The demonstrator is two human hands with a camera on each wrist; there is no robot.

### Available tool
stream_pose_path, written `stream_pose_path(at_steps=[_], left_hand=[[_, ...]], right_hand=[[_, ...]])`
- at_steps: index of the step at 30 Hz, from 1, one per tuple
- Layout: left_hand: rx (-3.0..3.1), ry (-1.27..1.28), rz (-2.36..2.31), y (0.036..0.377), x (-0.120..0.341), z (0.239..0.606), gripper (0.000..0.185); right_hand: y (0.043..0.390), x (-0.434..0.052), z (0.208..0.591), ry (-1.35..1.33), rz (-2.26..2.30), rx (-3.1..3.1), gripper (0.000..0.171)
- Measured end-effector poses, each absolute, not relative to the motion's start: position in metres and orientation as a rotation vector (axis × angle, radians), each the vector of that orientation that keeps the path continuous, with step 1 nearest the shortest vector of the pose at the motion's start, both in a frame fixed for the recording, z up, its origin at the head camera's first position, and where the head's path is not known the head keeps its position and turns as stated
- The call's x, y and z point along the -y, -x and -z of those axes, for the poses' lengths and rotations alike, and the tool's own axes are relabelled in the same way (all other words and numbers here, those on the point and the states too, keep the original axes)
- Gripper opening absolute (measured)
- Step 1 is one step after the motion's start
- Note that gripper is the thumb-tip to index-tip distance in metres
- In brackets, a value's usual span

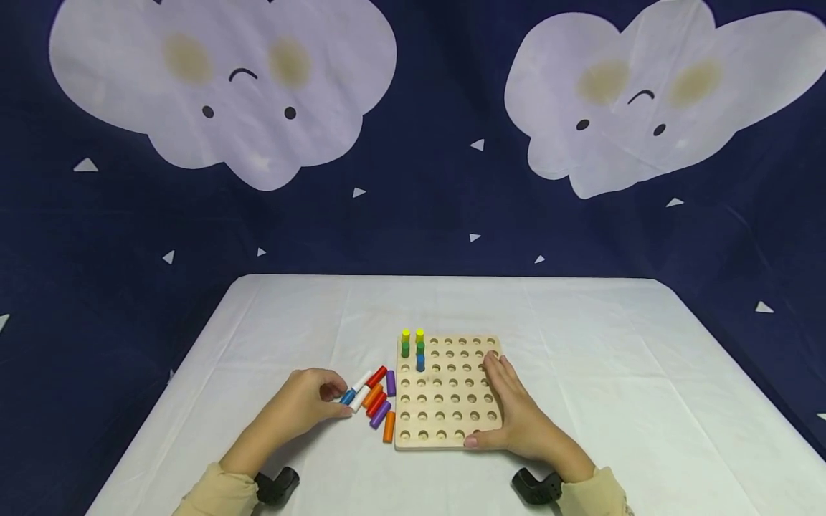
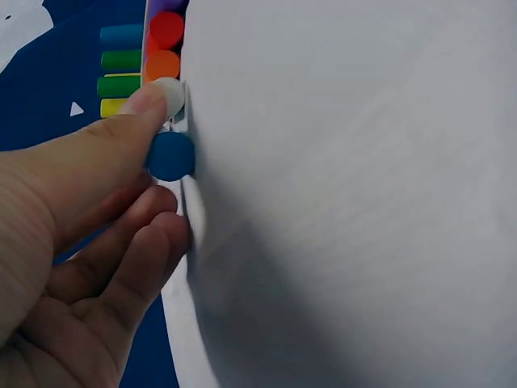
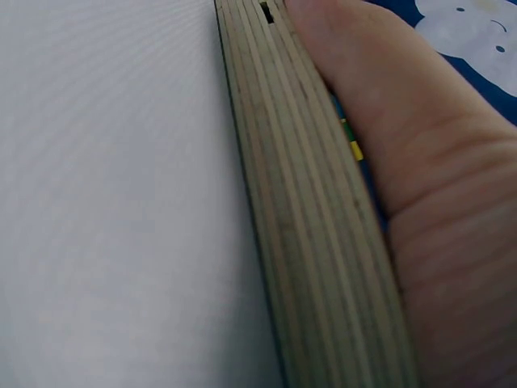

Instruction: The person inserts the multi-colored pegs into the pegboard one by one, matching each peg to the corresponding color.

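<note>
A light wooden pegboard (image 1: 431,425) with rows of round holes lies on the table. Two yellow pegs, two green pegs and a blue peg (image 1: 420,363) stand at its far left corner. My right hand (image 1: 516,419) rests on the board's right side, fingers spread along the edge and thumb at the near corner. Left of the board, my left hand (image 1: 308,401) reaches around a loose blue peg (image 2: 171,156). In the left wrist view the thumb lies against a white peg (image 2: 173,97) above the blue one, and the bent fingers sit just below it.
Loose red, orange, purple and white pegs lie bunched beside the board, with an orange peg (image 1: 389,427) nearest me and a purple peg (image 1: 391,383) by its left edge. A white cloth (image 1: 645,401) covers the table. Behind hangs a dark blue curtain (image 1: 439,193) with clouds.
</note>
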State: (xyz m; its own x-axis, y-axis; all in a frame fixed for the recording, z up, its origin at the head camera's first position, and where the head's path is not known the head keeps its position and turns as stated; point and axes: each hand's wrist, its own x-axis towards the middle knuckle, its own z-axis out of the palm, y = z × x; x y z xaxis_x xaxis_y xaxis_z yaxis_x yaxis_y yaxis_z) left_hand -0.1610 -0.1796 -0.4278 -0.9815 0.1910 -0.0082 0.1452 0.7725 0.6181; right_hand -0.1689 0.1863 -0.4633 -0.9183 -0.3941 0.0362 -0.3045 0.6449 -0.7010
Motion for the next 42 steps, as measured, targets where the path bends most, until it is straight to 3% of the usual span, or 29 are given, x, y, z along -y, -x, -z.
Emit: stream_pose_path(at_steps=[16, 42], left_hand=[[-2.910, -0.268, -0.788, 0.163, 0.180, 0.413, 0.017], [-3.022, -0.413, -0.664, 0.210, 0.179, 0.422, 0.006]], right_hand=[[0.169, -0.187, 0.464, 0.607, 1.123, -2.753, 0.142], [0.169, -0.187, 0.466, 0.588, 1.124, -2.751, 0.142]])
